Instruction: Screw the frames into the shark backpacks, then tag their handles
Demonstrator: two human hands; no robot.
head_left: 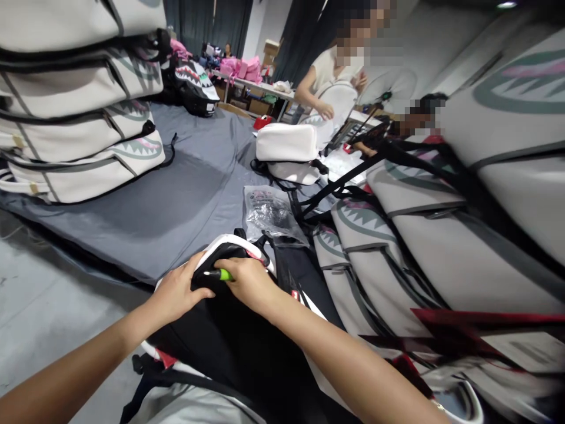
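With the black-lined bag (251, 324) as the hub of the dial, it lies close in front of the person, its white rim at 12 o'clock beneath both hands. The right hand (249, 285) is curled round a green-and-black tool (225, 275), held over the dark lining; this hand and its forearm hide part of the bag toward 1 and 4 o'clock. The left hand (183, 288) lies on the rim at 10 o'clock, thumb spread apart from the fingers; the fingertips are hidden, so whether it grips cannot be told. Just beyond the rim, at 1 o'clock, a clear plastic bag (269, 215) sits near dark straps, with a pale backpack (286, 144) behind it. Straps slant across the space toward 2 o'clock, and a crowded row of shark-mouth backpacks (424, 253) closes off the 2-to-3 o'clock side. At 10 o'clock a tall stack of pale backpacks (83, 132) stands on the grey cloth (185, 176); a black backpack with a toothy print (196, 85) rests farther off, between 11 and 12. Distant pink items (247, 69) are at 12; a co-worker (324, 88) handling a pale bag (339, 106) and a fan (388, 91) are past 1.
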